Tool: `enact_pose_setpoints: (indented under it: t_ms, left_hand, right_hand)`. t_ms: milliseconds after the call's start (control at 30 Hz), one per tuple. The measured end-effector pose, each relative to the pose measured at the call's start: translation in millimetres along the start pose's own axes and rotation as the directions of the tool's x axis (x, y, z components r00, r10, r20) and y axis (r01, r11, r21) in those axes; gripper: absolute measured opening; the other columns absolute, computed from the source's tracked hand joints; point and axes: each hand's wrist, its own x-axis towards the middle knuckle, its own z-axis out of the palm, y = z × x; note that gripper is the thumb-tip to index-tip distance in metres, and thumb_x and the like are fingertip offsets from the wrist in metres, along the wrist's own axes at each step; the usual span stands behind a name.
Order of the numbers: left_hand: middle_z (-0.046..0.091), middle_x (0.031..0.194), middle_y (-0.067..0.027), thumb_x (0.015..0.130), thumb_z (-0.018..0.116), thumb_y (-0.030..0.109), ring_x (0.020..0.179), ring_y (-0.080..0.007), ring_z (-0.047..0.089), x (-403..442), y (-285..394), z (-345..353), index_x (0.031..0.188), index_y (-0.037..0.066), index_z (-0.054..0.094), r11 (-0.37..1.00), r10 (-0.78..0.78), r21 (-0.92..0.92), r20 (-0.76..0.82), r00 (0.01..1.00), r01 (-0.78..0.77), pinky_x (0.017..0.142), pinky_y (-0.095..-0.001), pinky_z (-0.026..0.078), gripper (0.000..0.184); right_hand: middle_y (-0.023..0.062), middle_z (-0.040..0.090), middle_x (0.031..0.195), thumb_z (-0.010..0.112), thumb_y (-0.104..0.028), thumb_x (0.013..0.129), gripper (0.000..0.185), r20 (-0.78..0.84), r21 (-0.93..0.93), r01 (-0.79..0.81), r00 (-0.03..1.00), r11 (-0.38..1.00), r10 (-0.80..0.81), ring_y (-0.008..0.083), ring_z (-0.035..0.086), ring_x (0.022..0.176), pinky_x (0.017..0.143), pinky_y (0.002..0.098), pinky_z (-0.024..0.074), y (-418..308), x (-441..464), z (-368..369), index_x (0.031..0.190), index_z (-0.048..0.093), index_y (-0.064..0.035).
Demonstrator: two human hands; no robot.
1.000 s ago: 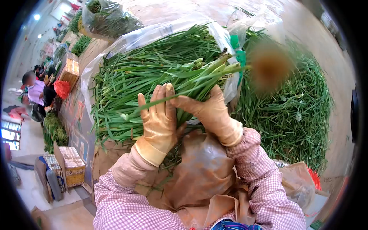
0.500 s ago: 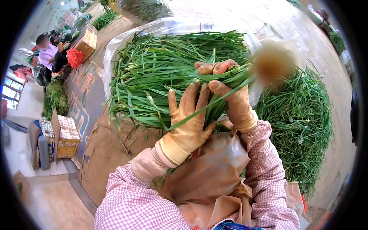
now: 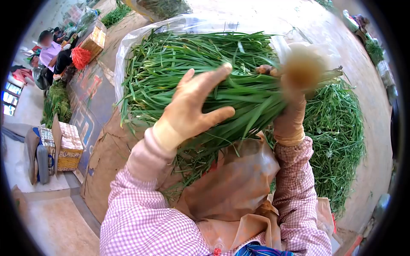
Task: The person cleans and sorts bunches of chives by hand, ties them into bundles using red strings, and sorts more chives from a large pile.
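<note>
My right hand (image 3: 289, 118), in a stained rubber glove, is closed around a bunch of garlic chives (image 3: 256, 91). Its fingertips show over the top, while a brown blur hides much of the hand. The bunch's leaves point left and its stem ends stick out to the right. Over the leaf side hovers my gloved left hand (image 3: 192, 102), thumb and fingers spread, holding nothing. Beneath and behind lies a wide heap of chives (image 3: 171, 55) on a clear plastic sheet (image 3: 121, 70).
A loose pile of greens (image 3: 335, 149) lies at the right. Brown sheeting (image 3: 104, 158) covers ground at the left, near a box (image 3: 70, 147). Farther back, a seated person (image 3: 51, 55) is beside a red string bundle (image 3: 80, 57) and another box (image 3: 94, 40).
My left hand has lifted off the leaves and moved up and left, fingers spreading. My right hand has shifted right with the bunch, which now looks fuller and reaches farther right.
</note>
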Motion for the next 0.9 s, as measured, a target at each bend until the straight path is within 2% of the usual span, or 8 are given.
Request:
enact_pose_setpoints:
  t_ms: [100,333,400,533,733,800,867,900]
  left_hand:
    - [0.055,0.126,-0.0139,0.07,0.078,0.039,0.119,-0.0286,0.051,-1.7,-20.4,16.7,0.142,0.016,0.035,0.99,-0.119,0.095,0.176,0.977,0.103,0.109,-0.0554,0.019,0.087]
    - [0.066,0.093,-0.008,0.077,0.072,0.03,0.095,-0.0253,0.061,-22.3,-46.7,30.2,0.121,0.014,0.058,0.919,-0.219,0.371,0.197,0.956,0.134,0.106,-0.0528,0.027,0.048]
    - [0.066,0.092,-0.0074,0.081,0.068,0.029,0.094,-0.0244,0.062,-24.4,-49.1,30.3,0.118,0.015,0.061,0.933,-0.187,0.336,0.146,0.971,0.129,0.107,-0.0515,0.027,0.04]
    - [0.068,0.091,-0.0079,0.082,0.067,0.029,0.089,-0.0259,0.063,-23.6,-51.3,31.2,0.118,0.015,0.061,0.928,-0.215,0.332,0.109,0.971,0.168,0.107,-0.0482,0.028,0.039]
    - [0.068,0.087,-0.0069,0.082,0.066,0.026,0.087,-0.0257,0.063,-17.8,-53.5,34.2,0.118,0.014,0.061,0.91,-0.284,0.354,0.151,0.947,0.217,0.105,-0.0473,0.031,0.038]
    - [0.068,0.088,-0.0071,0.082,0.066,0.026,0.088,-0.0255,0.063,-19.1,-52.2,36.7,0.118,0.015,0.061,0.904,-0.248,0.391,0.153,0.957,0.172,0.104,-0.0473,0.032,0.038]
    - [0.068,0.088,-0.0073,0.082,0.066,0.026,0.089,-0.0253,0.063,-20.3,-51.8,38.4,0.117,0.015,0.061,0.895,-0.218,0.426,0.153,0.964,0.135,0.103,-0.0474,0.033,0.038]
    - [0.068,0.089,-0.0075,0.082,0.066,0.026,0.089,-0.0253,0.063,-21.2,-51.8,38.9,0.117,0.015,0.062,0.886,-0.205,0.448,0.148,0.967,0.119,0.102,-0.0474,0.034,0.037]
  right_hand:
    - [0.006,0.06,0.092,0.064,-0.013,0.083,0.022,-0.042,-0.19,0.127,0.99,0.974,-0.137,0.025,0.059,0.1,0.096,0.041,0.0452,-29.2,-4.9,-3.8,0.101,0.05,-0.0116]
    - [0.0069,0.065,0.1,0.058,-0.026,0.089,0.022,-0.297,-0.367,0.304,0.857,0.879,-0.421,0.026,0.061,0.098,0.09,0.0421,0.049,-130.9,-45.9,-75.5,0.102,0.06,-0.0085]
    - [0.0057,0.065,0.102,0.056,-0.036,0.089,0.036,-0.441,-0.491,0.404,0.65,0.772,-0.619,0.0201,0.061,0.095,0.086,0.0348,0.0501,-145.7,-59.6,-102.5,0.111,0.062,-0.0073]
    - [0.0046,0.064,0.103,0.055,-0.033,0.091,0.033,-0.368,-0.547,0.381,0.691,0.746,-0.622,0.0197,0.06,0.094,0.085,0.0348,0.0505,-171.9,-106.2,-135.7,0.111,0.062,-0.0089]
    - [0.0108,0.063,0.11,0.057,-0.03,0.088,0.036,-0.367,-0.662,0.562,0.334,0.497,-0.868,0.0249,0.061,0.096,0.088,0.0407,0.0505,-192.1,-154.4,-152.5,0.114,0.059,-0.005]
    - [0.0105,0.061,0.11,0.058,-0.029,0.087,0.037,-0.522,-0.523,0.544,0.404,0.656,-0.751,0.0257,0.058,0.101,0.092,0.0434,0.0479,-202.4,-168.0,-125.2,0.113,0.057,-0.0032]
    - [0.0095,0.057,0.109,0.059,-0.029,0.086,0.033,-0.302,-0.271,0.61,0.681,0.745,-0.667,0.0259,0.054,0.105,0.095,0.045,0.045,-214.9,-186.4,-127.2,0.106,0.054,-0.0032]
    - [0.0075,0.053,0.104,0.06,-0.028,0.085,0.027,-0.299,-0.242,0.63,0.675,0.738,-0.675,0.0253,0.052,0.104,0.096,0.0459,0.0427,-223.5,-194.9,-131.8,0.1,0.052,-0.0064]
